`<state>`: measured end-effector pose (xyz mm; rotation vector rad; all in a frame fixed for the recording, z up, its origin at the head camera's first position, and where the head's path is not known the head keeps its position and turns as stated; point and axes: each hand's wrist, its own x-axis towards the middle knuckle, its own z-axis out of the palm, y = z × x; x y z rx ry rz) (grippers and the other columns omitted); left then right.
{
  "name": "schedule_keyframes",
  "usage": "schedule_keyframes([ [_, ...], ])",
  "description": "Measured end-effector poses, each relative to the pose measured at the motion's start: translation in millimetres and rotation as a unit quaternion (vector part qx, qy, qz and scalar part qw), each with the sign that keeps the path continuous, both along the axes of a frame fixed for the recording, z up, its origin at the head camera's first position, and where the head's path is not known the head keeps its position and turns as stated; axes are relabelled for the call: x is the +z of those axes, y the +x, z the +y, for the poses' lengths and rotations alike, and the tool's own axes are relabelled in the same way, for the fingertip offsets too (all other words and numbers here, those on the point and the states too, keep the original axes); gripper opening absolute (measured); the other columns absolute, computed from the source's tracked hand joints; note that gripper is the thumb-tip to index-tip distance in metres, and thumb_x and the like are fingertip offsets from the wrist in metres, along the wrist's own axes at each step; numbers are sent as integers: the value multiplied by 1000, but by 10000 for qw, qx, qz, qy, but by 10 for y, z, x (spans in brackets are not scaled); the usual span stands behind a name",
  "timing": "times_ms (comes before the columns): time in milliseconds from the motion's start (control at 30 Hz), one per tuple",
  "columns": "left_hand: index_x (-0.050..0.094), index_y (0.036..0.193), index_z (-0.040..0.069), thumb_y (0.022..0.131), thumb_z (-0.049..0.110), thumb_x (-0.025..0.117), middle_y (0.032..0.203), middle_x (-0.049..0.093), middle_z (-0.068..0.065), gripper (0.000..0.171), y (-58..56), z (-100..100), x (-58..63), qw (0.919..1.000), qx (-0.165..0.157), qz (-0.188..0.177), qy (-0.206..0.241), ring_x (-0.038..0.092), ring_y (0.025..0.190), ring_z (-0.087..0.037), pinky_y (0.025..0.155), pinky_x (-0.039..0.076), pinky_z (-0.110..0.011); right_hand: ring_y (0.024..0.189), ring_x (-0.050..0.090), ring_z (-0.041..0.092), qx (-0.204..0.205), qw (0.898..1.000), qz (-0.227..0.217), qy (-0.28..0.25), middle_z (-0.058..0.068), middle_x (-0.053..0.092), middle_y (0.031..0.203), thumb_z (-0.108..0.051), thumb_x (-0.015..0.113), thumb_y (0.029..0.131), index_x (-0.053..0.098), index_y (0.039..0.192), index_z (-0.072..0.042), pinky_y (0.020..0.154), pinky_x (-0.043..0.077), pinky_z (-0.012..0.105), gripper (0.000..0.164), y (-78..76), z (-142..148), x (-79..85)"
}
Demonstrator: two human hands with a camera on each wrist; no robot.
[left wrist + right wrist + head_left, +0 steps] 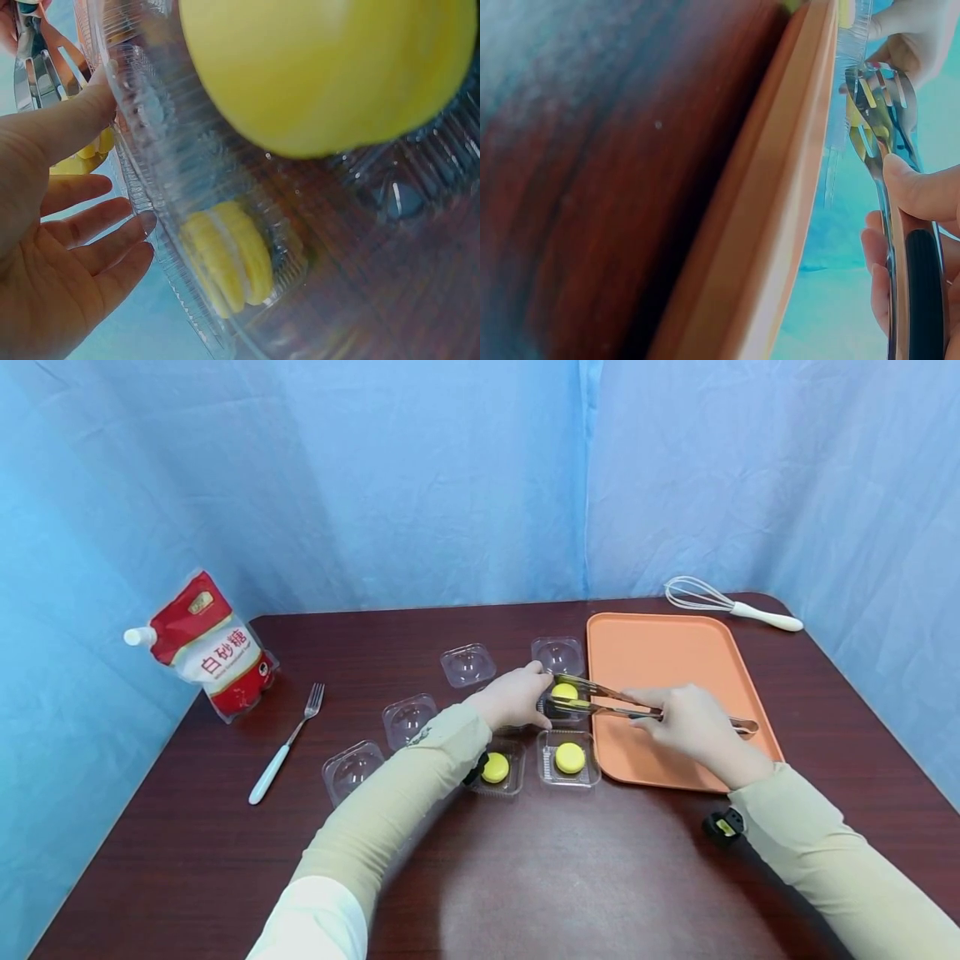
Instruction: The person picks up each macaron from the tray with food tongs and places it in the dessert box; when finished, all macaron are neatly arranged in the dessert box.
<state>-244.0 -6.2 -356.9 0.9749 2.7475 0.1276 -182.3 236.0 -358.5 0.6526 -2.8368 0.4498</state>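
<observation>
My right hand [686, 718] grips metal tongs [615, 710], which reach left across the orange tray's edge. Their slotted ends overlap a yellow macaron [564, 692] in a clear plastic box. Beside that box is my left hand [513, 697], thumb and fingers spread along a clear box edge, as the left wrist view shows with the fingers [112, 244] at the rim. Nearer me, two clear boxes each hold a yellow macaron, one macaron [570, 757] by the tray and another macaron [495, 767] beside my left wrist. The left hand and forearm partly hide the boxes beneath.
The orange tray [652, 647] lies at the right, with a whisk [731, 603] behind it. Several clear domed lids, one lid [468, 665] among them, lie left of the boxes. A fork [288, 739] and a red and white sugar pouch [213, 647] are far left.
</observation>
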Motion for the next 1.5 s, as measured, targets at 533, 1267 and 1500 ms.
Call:
schedule_keyframes([
  [533, 54, 126, 3, 81, 37, 74, 116, 49, -10, 60, 19, -1, 1, 10000, 21, 60, 4, 57, 95, -19, 90, 47, -30, 42, 31, 9, -87, 9993, -340, 119, -4, 46, 47, -15, 76, 79, 66, 121, -9, 42, 25, 26, 44, 9, -32, 40],
  [1267, 49, 136, 5, 81, 37, 74, 120, 49, -11, 68, 14, 11, -9, 10000, 69, -26, -6, 57, 100, -18, 93, 46, -29, 81, 64, 24, -225, 9907, -700, -1143, 21, 68, 106, -9, 73, 80, 54, 131, 1, 65, 51, 31, 55, 9, 191, 10],
  [1500, 46, 139, 4, 82, 35, 73, 124, 49, -12, 70, 35, 7, 8, 9999, 86, -96, 30, 57, 103, -18, 95, 46, -28, 81, 63, 18, -443, 9834, -1037, -1420, 22, 67, 104, -13, 73, 83, 46, 139, -2, 60, 46, 21, 63, 31, 389, 57],
])
